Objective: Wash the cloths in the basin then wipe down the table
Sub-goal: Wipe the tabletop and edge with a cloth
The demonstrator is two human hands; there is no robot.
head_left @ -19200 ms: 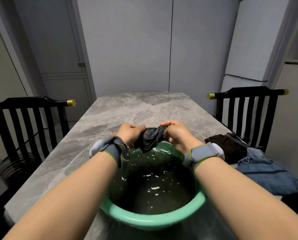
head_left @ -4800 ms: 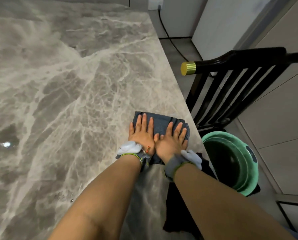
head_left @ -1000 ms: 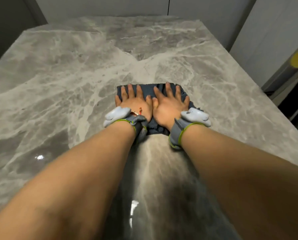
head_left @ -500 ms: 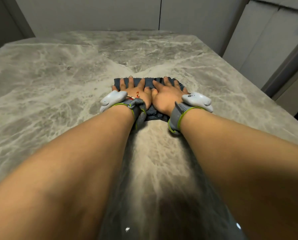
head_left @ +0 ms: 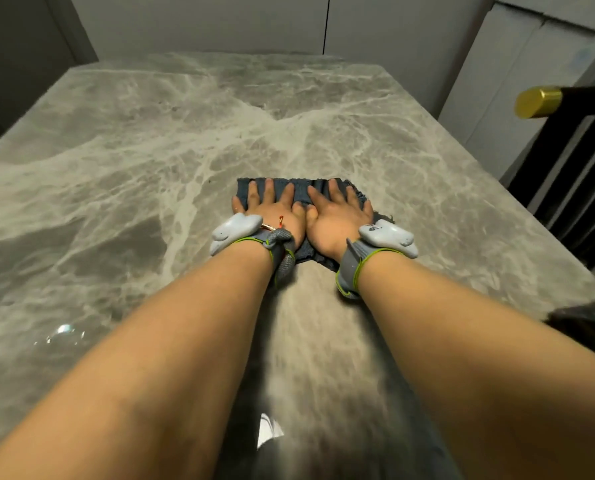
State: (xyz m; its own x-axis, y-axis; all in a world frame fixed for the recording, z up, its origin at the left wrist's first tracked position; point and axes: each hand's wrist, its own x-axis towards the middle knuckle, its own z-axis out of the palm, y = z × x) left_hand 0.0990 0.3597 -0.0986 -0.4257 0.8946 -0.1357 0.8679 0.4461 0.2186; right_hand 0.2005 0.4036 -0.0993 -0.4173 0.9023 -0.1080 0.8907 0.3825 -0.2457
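Cloth [head_left: 298, 192] has come back toward mid-bench since half a second ago, both palms riding it; judged another wiping pass under way, washing done; left hand [head_left: 272, 216] and right hand [head_left: 336, 218] lie flat, fingers [head_left: 270, 188] splayed open, pressing not gripping; cloth sits beneath them on the bench [head_left: 116, 168], edges showing ahead.

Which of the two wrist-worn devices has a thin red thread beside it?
The device on the left wrist: a small red thread sticks up beside it on the left hand. The device on the right wrist has none; both hands press the dark blue cloth.
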